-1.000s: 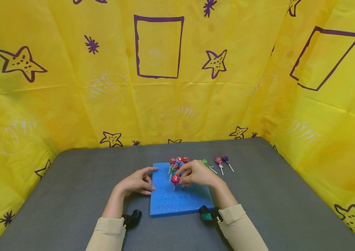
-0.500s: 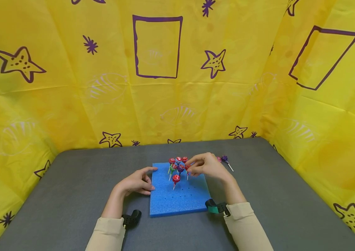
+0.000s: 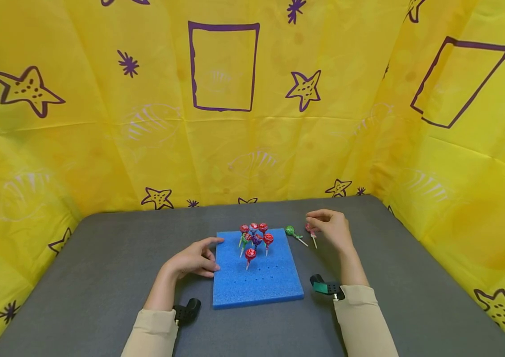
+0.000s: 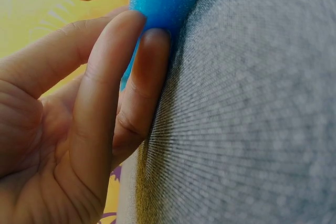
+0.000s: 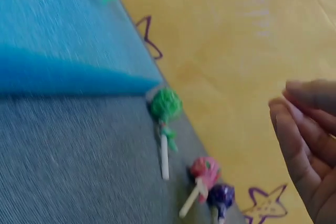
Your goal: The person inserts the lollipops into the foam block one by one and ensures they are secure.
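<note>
My left hand (image 3: 193, 259) steadies the left side of a blue foam board (image 3: 234, 293), its fingertips touching the edge. Upright in the board stand several wrapped lollipops, among them a red lollipop (image 3: 250, 255) in front and a purple lollipop (image 3: 257, 239) behind it. My right hand (image 3: 332, 229) hovers with nothing in its fingers, beside the loose sweets right of the board. There lie a green lollipop (image 5: 166, 104), a pink lollipop (image 5: 203, 170) and a purple lollipop (image 5: 221, 196). In the head view the right hand hides that loose purple one.
Several small holes (image 3: 263, 278) dot the front part of the board. The grey tabletop (image 3: 145, 233) extends around it. A yellow printed curtain (image 3: 217, 153) encloses the table at the back and sides. Black wrist mounts (image 3: 188, 311) sit at both cuffs.
My right hand released a red lollipop that now stands at the right of the middle row, then moved right to the loose lollipops. My left hand has stayed at the board's edge.
</note>
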Motion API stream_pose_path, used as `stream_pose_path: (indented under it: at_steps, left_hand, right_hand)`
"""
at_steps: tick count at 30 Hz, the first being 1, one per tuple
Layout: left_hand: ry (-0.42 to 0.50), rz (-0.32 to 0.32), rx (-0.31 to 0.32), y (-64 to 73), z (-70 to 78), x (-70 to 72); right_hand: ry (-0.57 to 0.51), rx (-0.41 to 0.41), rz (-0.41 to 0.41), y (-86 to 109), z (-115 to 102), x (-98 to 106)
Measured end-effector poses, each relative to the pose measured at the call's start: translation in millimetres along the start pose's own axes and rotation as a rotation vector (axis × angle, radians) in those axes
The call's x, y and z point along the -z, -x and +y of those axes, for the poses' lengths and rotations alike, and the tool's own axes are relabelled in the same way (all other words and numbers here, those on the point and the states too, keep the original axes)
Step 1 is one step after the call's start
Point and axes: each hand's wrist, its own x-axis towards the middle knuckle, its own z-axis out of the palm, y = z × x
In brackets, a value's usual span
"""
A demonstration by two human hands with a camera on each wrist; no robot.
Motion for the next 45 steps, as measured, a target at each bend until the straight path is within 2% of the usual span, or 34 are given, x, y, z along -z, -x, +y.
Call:
stream_pose_path:
  at_steps: [8,14,25,29,36,45]
  left_hand:
    - [0.004,0.003,0.002,0.3,0.0,0.1]
    - [0.007,0.005,0.005,0.5,0.1,0.1]
    - [0.003,0.004,0.005,0.5,-0.3,-0.1]
    - [0.002,0.004,-0.003,-0.1,-0.4,-0.6]
    - [0.005,0.003,-0.005,-0.4,-0.3,-1.0]
    - [0.004,0.009,-0.005,-0.6,-0.7,-0.6]
  right_hand:
    - [0.066,-0.155,0.109,-0.5,21,17]
    - [0.121,-0.206,0.171,-1.4,35,17]
    - [0.258,-0.152,0.204,-1.7,47,11]
    - [0.291,-0.133,0.19,-0.5,51,8]
    - [0.293,-0.12,0.168,-0.6,55,3]
    - [0.318,-0.086,0.204,-1.2,58,-1]
